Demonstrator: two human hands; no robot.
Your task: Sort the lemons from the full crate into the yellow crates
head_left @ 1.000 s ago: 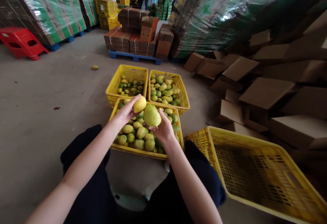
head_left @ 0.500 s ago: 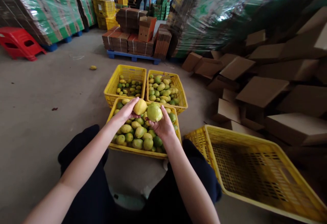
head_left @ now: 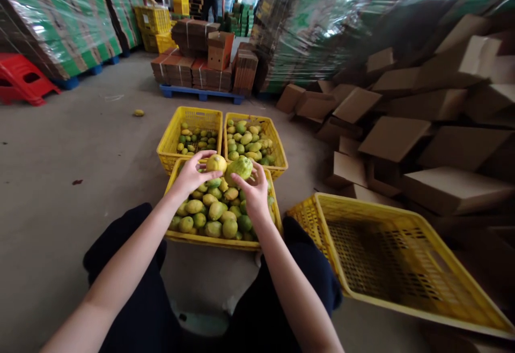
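My left hand (head_left: 192, 176) is curled around a yellow fruit (head_left: 216, 163) and my right hand (head_left: 257, 195) around a bumpy green fruit (head_left: 241, 167), both over the near crate (head_left: 213, 241) of similar fruit. I judge each light enough for one grip, firm, and perhaps a little slippery, its rind liable to bruise; the widest part offers the best hold, between thumb and fingers. Beyond stand two more yellow crates (head_left: 166, 161) with fruit, then bundled cardboard (head_left: 177, 72) on a blue pallet (head_left: 201, 95)
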